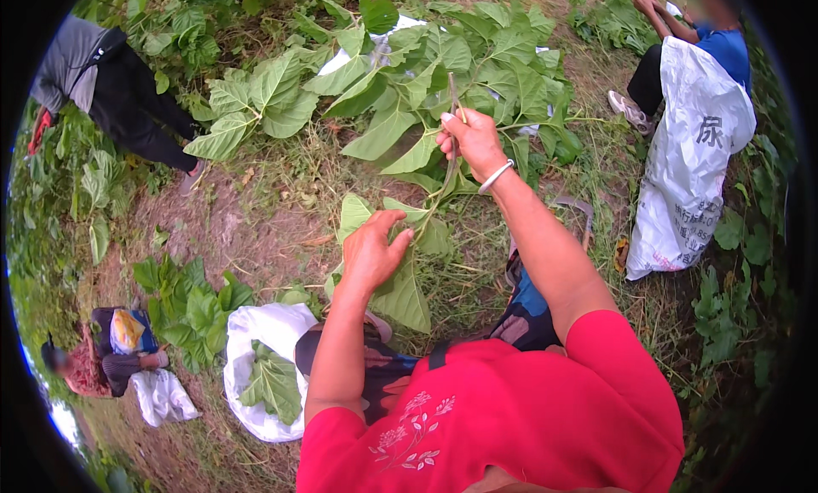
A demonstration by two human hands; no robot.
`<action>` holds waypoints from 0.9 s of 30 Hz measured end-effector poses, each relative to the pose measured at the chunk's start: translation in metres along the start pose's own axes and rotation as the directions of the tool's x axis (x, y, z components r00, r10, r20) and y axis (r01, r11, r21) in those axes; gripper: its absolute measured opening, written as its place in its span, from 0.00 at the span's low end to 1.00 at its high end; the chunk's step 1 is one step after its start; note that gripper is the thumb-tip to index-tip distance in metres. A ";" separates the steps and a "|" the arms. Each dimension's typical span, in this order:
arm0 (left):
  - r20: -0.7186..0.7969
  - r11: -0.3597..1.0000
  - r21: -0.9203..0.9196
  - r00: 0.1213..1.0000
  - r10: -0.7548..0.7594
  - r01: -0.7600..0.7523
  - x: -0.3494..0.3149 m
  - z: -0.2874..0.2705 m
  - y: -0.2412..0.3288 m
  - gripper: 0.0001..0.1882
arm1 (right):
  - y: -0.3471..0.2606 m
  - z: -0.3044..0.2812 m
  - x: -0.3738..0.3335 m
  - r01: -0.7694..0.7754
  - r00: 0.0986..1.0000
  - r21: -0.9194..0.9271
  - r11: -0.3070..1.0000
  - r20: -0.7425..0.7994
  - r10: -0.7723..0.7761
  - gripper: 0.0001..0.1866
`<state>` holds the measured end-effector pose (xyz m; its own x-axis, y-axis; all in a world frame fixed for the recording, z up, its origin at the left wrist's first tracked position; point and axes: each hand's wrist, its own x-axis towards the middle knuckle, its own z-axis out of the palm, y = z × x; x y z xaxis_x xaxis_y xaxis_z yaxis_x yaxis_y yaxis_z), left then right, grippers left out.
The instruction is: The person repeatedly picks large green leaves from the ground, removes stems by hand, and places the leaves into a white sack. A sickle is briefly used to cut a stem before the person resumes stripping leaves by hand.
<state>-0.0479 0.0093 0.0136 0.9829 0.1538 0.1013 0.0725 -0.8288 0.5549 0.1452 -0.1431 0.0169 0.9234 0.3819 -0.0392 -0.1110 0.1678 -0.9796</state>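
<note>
As the head view shows, the right hand (474,144) grips the stem (452,88) at the near edge of the pile (503,54); the left hand (369,253), thumb spread, is beside its lower leaves (405,295), contact unclear. Rough pulling could tear them.

On my feed I see an outdoor growing plot, a field or large garden, in daylight: brown soil (243,216) patched with grass (298,182), green plants (750,246) crowding the edges, leafy stems (511,67) heaped ahead. I also see white sacks (686,165) and other people (132,97) standing or sitting around.
</note>
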 end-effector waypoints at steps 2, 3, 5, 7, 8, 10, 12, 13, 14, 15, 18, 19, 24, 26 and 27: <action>-0.003 0.999 0.024 1.000 -0.023 0.023 0.004 -0.001 0.004 0.16 | -0.003 -0.002 -0.001 0.011 0.998 0.043 0.999 0.054 -0.013 0.11; 0.030 1.000 0.003 0.999 -0.017 0.017 0.006 -0.001 0.007 0.16 | -0.006 -0.001 -0.004 0.013 0.995 0.071 0.997 0.093 -0.019 0.11; 0.096 0.999 -0.040 0.995 -0.003 0.007 0.010 0.003 0.016 0.16 | -0.008 -0.002 -0.006 0.005 0.986 0.128 0.992 0.165 -0.027 0.12; 0.107 0.978 -0.184 0.987 0.119 -0.098 0.011 0.024 0.007 0.18 | -0.009 0.001 -0.011 -0.016 0.970 0.179 0.984 0.241 -0.028 0.12; 0.104 0.955 -0.256 0.978 0.179 -0.147 0.012 0.036 0.001 0.19 | -0.008 0.004 -0.013 -0.014 0.965 0.206 0.979 0.260 -0.041 0.12; 0.214 0.899 -0.431 0.958 0.190 -0.083 0.014 0.051 -0.007 0.17 | -0.005 0.012 -0.017 -0.013 0.951 0.261 0.965 0.301 -0.069 0.13; 0.222 0.835 -0.543 0.944 0.243 -0.087 0.014 0.062 -0.007 0.14 | -0.007 0.018 -0.026 -0.017 0.948 0.238 0.971 0.313 -0.060 0.13; 0.324 0.796 -0.602 0.931 0.169 0.065 0.013 0.063 -0.004 0.13 | -0.006 0.019 -0.027 -0.035 0.954 0.234 0.972 0.298 -0.037 0.13; 0.417 0.742 -0.638 0.903 0.108 0.206 0.014 0.065 0.002 0.12 | -0.007 0.017 -0.028 -0.041 0.958 0.235 0.971 0.286 -0.028 0.13; 0.386 0.787 -0.595 0.917 0.099 0.166 0.018 0.061 0.004 0.12 | -0.008 0.015 -0.023 -0.014 0.971 0.203 0.979 0.236 -0.035 0.13; 0.304 0.893 -0.427 0.953 -0.002 0.139 0.025 0.050 -0.009 0.10 | 0.000 0.023 -0.010 0.026 0.998 0.098 0.995 0.060 -0.032 0.14; 0.229 0.915 -0.372 0.971 -0.074 0.157 0.027 0.037 -0.004 0.11 | 0.015 0.013 -0.001 0.149 0.988 -0.126 0.981 0.046 -0.144 0.14; -0.004 0.927 -0.284 0.966 -0.258 0.246 0.020 0.031 -0.025 0.11 | 0.029 0.039 -0.031 0.296 0.937 -0.544 0.785 0.323 -0.130 0.17; -0.004 0.934 -0.240 0.961 -0.275 0.266 0.017 0.029 -0.021 0.13 | 0.048 0.046 -0.032 0.271 0.911 -0.472 0.839 0.406 -0.066 0.15; 0.027 0.944 -0.188 0.962 -0.270 0.270 0.018 0.030 -0.018 0.13 | 0.052 0.045 -0.032 0.270 0.906 -0.473 0.839 0.421 -0.054 0.14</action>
<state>-0.0261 0.0106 -0.0191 0.9308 0.3578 -0.0745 0.3024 -0.6398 0.7065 0.0933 -0.1058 -0.0237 0.6875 0.7193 0.1002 0.3298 -0.1863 -0.9255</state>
